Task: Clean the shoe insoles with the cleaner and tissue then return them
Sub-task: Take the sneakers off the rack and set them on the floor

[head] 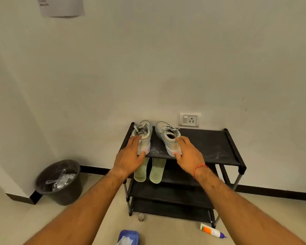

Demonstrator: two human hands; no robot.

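to your left a dark round bin [64,197] stands on the floor [16,218] against the wall [148,59], crumpled clear plastic [62,179] inside it. ahead of you a white switch-and-socket plate [190,119] sits on the wall just above the back edge of the black rack [207,144]. high up hangs a sheet of paper [61,6], print unreadable. a small pale lump [141,217] lies by the rack's front left foot.

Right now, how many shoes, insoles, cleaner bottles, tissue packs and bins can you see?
shoes: 2
insoles: 2
cleaner bottle: 1
tissue pack: 1
bin: 1
Total: 7
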